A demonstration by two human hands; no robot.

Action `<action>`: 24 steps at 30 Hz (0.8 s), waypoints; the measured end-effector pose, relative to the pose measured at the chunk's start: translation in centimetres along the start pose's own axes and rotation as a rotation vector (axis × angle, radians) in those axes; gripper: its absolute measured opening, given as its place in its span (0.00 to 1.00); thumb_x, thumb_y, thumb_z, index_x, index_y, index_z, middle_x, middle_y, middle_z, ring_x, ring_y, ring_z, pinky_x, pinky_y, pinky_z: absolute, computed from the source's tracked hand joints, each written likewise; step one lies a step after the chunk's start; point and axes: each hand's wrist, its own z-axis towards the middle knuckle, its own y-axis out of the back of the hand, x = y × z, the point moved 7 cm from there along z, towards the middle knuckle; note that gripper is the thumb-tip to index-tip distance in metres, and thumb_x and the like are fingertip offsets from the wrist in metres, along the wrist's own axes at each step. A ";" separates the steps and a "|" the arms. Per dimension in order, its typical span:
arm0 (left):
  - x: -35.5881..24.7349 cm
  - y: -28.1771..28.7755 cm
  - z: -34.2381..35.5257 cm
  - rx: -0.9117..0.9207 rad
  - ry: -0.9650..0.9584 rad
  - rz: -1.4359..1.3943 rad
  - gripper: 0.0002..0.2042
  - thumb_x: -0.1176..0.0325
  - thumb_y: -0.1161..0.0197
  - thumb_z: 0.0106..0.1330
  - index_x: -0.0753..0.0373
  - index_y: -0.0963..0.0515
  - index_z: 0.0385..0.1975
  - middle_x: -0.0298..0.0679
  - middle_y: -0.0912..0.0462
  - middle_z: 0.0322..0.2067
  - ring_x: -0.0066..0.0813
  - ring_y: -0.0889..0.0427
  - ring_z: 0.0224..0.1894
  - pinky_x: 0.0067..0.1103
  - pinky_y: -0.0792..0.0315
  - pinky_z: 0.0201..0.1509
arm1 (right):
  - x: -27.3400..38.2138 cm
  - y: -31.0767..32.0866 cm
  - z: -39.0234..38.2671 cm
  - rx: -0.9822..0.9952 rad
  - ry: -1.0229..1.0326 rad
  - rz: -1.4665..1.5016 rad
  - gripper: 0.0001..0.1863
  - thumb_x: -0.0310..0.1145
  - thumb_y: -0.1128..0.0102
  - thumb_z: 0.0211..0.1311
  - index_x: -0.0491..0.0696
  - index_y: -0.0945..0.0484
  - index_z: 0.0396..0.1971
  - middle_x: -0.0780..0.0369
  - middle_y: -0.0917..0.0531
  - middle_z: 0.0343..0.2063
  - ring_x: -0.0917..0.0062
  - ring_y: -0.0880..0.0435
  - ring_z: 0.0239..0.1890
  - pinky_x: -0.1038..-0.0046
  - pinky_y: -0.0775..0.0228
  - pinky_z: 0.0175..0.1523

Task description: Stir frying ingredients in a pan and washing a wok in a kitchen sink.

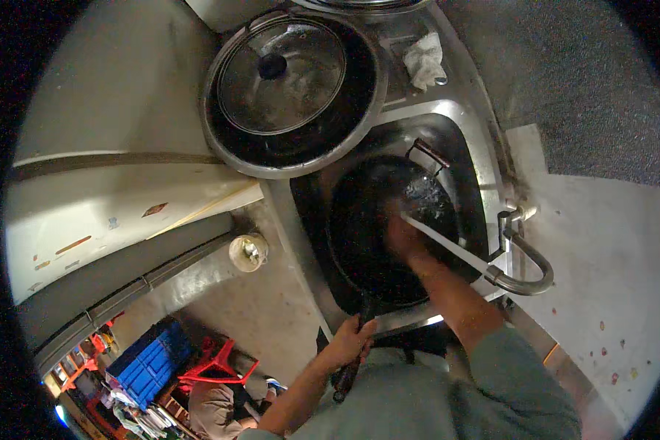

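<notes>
A large black wok (352, 242) sits in the steel sink (301, 260), its long handle (345, 383) reaching over the near edge toward my body. My left hand (350, 342) is closed round that handle. Inside the wok, my right hand (402, 236) is low over the dark bottom and smeared by motion; whether its fingers grip anything does not show. Water (447, 244) runs from the curved tap (539, 282) at the right into the wok, close by that hand. Wet, shiny patches show beneath the far loop handle (431, 152).
A wide steel basin (298, 174) overlaps the sink's far left corner, with a glass lid (308, 92) in it. A crumpled white cloth (423, 60) lies behind the sink. Lower left are a small bucket (242, 258), a blue crate (150, 363), a red stool (224, 363) and another person (213, 411).
</notes>
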 end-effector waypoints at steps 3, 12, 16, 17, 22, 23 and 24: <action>0.2 -0.1 0.4 0.006 -0.023 0.021 0.15 0.56 0.47 0.73 0.63 0.35 0.31 0.33 0.31 0.17 0.22 0.31 0.15 0.23 0.32 0.17 | -0.7 -6.5 -1.7 0.732 -0.114 -0.088 0.17 0.28 0.47 0.58 0.44 0.24 0.49 0.43 0.24 0.49 0.45 0.22 0.46 0.53 0.25 0.48; -1.0 -0.3 -0.5 0.029 -0.079 0.127 0.17 0.56 0.47 0.73 0.63 0.35 0.28 0.34 0.32 0.16 0.23 0.31 0.15 0.24 0.33 0.17 | 1.1 -8.4 -2.1 0.517 -0.121 0.227 0.24 0.26 0.42 0.47 0.42 0.26 0.50 0.43 0.27 0.53 0.50 0.24 0.53 0.55 0.27 0.53; -1.2 0.0 -0.6 -0.019 -0.041 0.099 0.17 0.57 0.47 0.73 0.64 0.34 0.29 0.34 0.31 0.16 0.24 0.30 0.15 0.25 0.34 0.17 | -0.2 -8.2 0.8 0.428 -0.042 0.245 0.24 0.27 0.41 0.44 0.42 0.25 0.48 0.44 0.26 0.51 0.50 0.26 0.54 0.55 0.27 0.53; -1.1 0.3 -0.8 -0.026 -0.061 0.144 0.17 0.56 0.47 0.73 0.64 0.33 0.28 0.35 0.30 0.16 0.24 0.30 0.15 0.25 0.33 0.17 | 1.9 -8.2 -0.5 0.476 -0.009 0.108 0.23 0.27 0.41 0.45 0.42 0.25 0.46 0.45 0.24 0.49 0.51 0.25 0.54 0.54 0.26 0.51; -0.6 0.4 -0.1 -0.072 -0.118 0.222 0.19 0.53 0.47 0.73 0.65 0.33 0.28 0.34 0.30 0.15 0.25 0.30 0.14 0.26 0.33 0.18 | 0.2 -10.0 -2.3 0.626 -0.131 0.206 0.21 0.28 0.41 0.45 0.39 0.25 0.43 0.49 0.23 0.48 0.51 0.25 0.54 0.53 0.23 0.46; -0.5 0.3 0.1 -0.050 -0.109 0.227 0.20 0.52 0.47 0.72 0.63 0.32 0.25 0.34 0.30 0.15 0.24 0.30 0.15 0.25 0.34 0.18 | -1.0 -9.7 -0.7 0.540 -0.015 0.093 0.21 0.28 0.41 0.45 0.39 0.24 0.43 0.49 0.23 0.49 0.51 0.24 0.53 0.53 0.23 0.46; -0.3 0.4 0.1 -0.034 -0.095 0.226 0.21 0.51 0.47 0.72 0.62 0.32 0.23 0.33 0.29 0.15 0.23 0.30 0.15 0.25 0.35 0.18 | -0.7 -9.1 0.6 0.458 0.106 -0.013 0.21 0.27 0.41 0.46 0.39 0.24 0.43 0.50 0.23 0.49 0.51 0.23 0.53 0.54 0.23 0.47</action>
